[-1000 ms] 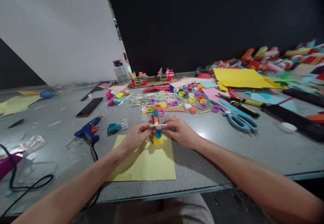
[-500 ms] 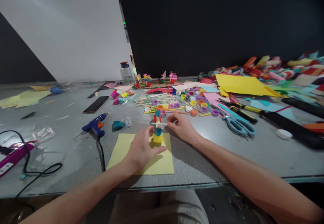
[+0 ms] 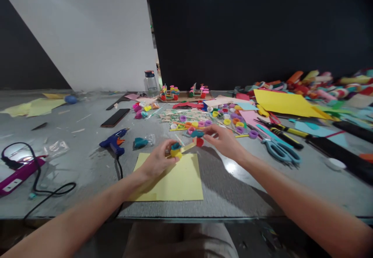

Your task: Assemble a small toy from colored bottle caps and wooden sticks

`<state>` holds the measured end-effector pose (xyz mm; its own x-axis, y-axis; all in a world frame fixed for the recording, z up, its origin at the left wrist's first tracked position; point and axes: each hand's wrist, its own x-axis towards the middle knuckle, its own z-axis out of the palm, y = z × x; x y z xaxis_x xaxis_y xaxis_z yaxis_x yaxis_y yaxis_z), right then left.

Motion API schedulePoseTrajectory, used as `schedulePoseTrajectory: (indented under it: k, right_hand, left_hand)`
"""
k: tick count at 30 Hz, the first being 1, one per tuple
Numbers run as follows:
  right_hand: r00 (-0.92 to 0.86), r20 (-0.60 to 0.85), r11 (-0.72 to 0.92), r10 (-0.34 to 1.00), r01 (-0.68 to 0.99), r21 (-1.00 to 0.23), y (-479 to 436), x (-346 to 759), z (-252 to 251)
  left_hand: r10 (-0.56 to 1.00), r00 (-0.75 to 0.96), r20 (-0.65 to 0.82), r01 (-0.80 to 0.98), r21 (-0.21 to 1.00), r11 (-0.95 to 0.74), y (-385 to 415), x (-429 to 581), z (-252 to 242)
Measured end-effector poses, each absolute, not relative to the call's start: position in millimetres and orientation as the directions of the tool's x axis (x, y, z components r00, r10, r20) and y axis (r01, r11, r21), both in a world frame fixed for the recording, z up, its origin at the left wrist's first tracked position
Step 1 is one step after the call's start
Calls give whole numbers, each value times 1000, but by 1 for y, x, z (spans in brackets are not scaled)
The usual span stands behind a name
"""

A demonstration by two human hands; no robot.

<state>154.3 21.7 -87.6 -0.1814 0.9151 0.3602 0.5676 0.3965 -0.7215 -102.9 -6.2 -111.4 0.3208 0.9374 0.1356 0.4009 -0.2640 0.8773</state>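
A small craft model [image 3: 188, 147] made of bottle caps and a pale flat stick lies tilted on its side between my hands. My left hand [image 3: 159, 159] is closed round its left end, where a yellow cap [image 3: 176, 153] and a teal piece show. At the other end, a red cap [image 3: 199, 142] sits below a blue-teal piece [image 3: 197, 133]. My right hand [image 3: 223, 142] pinches at that end, its fingertips at the blue-teal piece. Under the left hand lies a sheet of yellow paper [image 3: 177, 184].
To the left are a blue glue gun [image 3: 113, 142], a phone [image 3: 115, 117] and a purple power strip [image 3: 20, 176] with a black cord. Scissors [image 3: 281, 151] and pliers [image 3: 285, 126] lie right. Loose bottle caps and sticks [image 3: 183, 115] spread behind, with finished-looking cap models [image 3: 199, 91] farther back.
The craft model stood upright before and is now tipped over with its top to the right. My left hand has closed on its yellow end, and my right hand has moved to its other end.
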Motion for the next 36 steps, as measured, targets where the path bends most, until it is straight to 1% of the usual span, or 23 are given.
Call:
schedulePoseTrajectory:
  k: [2, 6, 8, 11, 13, 16, 18, 21, 24, 26, 28, 30, 32, 34, 36]
  right_hand:
    - [-176, 355, 385, 918, 602, -700, 21, 158, -83]
    - [-200, 371, 407, 907, 644, -648, 21, 165, -77]
    - [-250, 361, 434, 899, 630, -644, 22, 168, -75]
    - [-381, 303, 483, 873, 598, -639, 24, 167, -71]
    - [-473, 295, 549, 830, 597, -585, 25, 163, -68]
    - [-572, 318, 652, 756, 618, -439, 27, 149, -63]
    - [-626, 313, 699, 714, 612, -370, 30, 137, -61]
    - [-704, 250, 744, 664, 591, -311, 36, 120, -60]
    - [-734, 166, 745, 659, 608, -273, 42, 107, -60]
    - [-742, 138, 746, 656, 608, -271, 44, 102, -60]
    - [-747, 152, 751, 647, 589, -299, 45, 102, -58]
    - [-731, 173, 734, 660, 578, -357, 45, 104, -55]
    - [-698, 163, 686, 697, 584, -434, 46, 107, -50]
    - [-680, 120, 634, 724, 586, -505, 47, 108, -45]
    - [-667, 74, 591, 741, 596, -543, 48, 106, -40]
  left_hand:
    - [939, 327, 105, 368, 901, -229, 0, -110, -112]
    - [917, 390, 83, 339, 913, -227, 10, -114, -111]
    - [910, 409, 64, 341, 915, -217, 12, -113, -110]
    - [915, 401, 55, 360, 908, -212, 15, -108, -109]
    - [915, 394, 86, 400, 880, -255, 17, -106, -110]
    - [909, 389, 152, 475, 812, -339, 20, -104, -111]
    - [907, 388, 166, 491, 795, -356, 21, -103, -113]
    - [904, 386, 186, 467, 805, -365, 22, -102, -116]
    - [899, 385, 210, 478, 788, -389, 22, -101, -118]
    - [895, 385, 225, 491, 771, -405, 21, -101, -118]
    - [890, 387, 243, 486, 766, -420, 21, -100, -119]
    - [886, 390, 251, 474, 770, -427, 21, -100, -119]
    - [893, 378, 246, 478, 774, -415, 21, -100, -119]
    - [902, 364, 231, 486, 780, -395, 21, -100, -118]
    - [908, 361, 215, 484, 788, -379, 20, -100, -117]
